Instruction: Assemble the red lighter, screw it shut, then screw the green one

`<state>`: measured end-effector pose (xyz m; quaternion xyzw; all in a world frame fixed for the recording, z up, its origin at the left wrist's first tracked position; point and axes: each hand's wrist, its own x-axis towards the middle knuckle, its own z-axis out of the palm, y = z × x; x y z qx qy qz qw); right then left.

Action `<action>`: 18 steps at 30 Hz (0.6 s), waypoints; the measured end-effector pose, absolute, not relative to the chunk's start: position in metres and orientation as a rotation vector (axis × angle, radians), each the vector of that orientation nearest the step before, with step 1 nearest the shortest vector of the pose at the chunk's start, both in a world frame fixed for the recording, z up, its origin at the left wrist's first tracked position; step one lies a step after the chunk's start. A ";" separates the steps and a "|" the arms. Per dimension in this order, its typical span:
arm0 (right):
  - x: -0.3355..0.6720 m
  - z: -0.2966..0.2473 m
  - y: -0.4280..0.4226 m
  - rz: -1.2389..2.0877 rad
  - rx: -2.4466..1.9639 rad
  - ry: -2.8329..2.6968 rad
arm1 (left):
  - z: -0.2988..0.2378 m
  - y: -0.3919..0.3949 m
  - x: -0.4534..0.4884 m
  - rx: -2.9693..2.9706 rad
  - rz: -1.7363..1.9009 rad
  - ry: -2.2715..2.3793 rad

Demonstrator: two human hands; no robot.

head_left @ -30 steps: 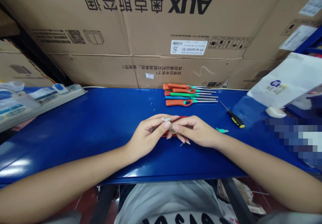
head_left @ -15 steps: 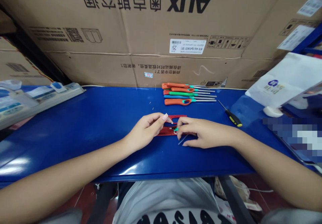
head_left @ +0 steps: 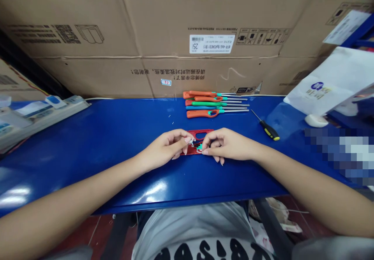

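Observation:
My left hand [head_left: 168, 146] pinches a small pale part [head_left: 192, 142] between thumb and forefinger. Under its fingertips lie the red plastic halves of a lighter casing, one with an oval trigger opening [head_left: 212, 130] behind the other red half [head_left: 192, 150]. My right hand [head_left: 221, 144] is closed at the teal piece [head_left: 199, 148] set in the nearer half, its thumb and forefinger touching there. Whether those fingers grip the teal piece or a thin wire beside it is hard to make out. The right part of the casing is hidden behind this hand.
Several assembled long-neck lighters [head_left: 203, 113] lie at the back against a large cardboard box [head_left: 163, 63]. A black and yellow screwdriver [head_left: 270, 130] rests at right, near a white paper bag [head_left: 327, 81]. A power strip [head_left: 70, 106] stands at left.
My right hand has turned and its thumb and forefinger have closed at the teal piece. My left hand has come lower, nearer to it. The clear strip under my right hand no longer shows.

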<state>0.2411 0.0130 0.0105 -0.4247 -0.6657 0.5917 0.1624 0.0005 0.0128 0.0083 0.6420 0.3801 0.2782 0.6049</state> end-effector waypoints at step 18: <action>0.240 0.012 0.019 1.768 -1.146 -1.785 | 0.012 0.015 0.001 1.537 0.513 0.915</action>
